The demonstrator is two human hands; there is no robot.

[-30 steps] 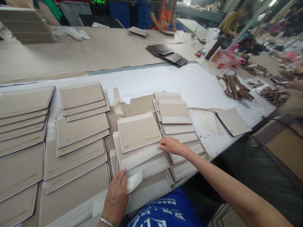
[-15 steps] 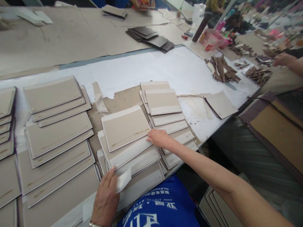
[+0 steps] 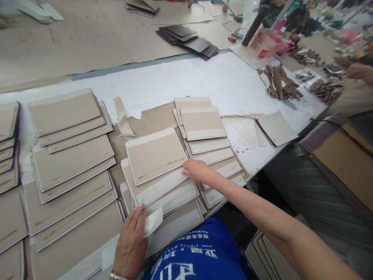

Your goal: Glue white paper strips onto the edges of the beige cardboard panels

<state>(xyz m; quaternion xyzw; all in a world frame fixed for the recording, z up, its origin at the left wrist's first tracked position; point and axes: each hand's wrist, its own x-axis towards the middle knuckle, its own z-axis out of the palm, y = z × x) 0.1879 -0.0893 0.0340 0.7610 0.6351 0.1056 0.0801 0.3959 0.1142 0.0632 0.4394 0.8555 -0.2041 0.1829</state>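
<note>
A beige panel [image 3: 157, 153] with a pale band along its top and a brownish glue streak near its lower edge tops a fanned stack. My right hand [image 3: 196, 170] is closed at its lower right corner, fingertips pinched there. Below, overlapping panels show whitish lower strips [image 3: 166, 186]. My left hand [image 3: 131, 237] is at the stack's lower left, fingers together and fingertips at a panel's edge. A white paper strip [image 3: 153, 222] sticks out beside those fingers and seems held in them; the thumb is hidden.
More fanned panels lie to the left [image 3: 71, 155] and right [image 3: 204, 122]. Dark panels [image 3: 188, 39], brown scraps [image 3: 279, 81] and a pink basket [image 3: 266, 44] stand farther back. Another person's hand [image 3: 359, 72] shows at the right. The table edge [image 3: 262, 167] runs diagonally nearby.
The view has shifted slightly, so the far things sit a little higher and farther right. Both hands stay at the same places on the stack.
</note>
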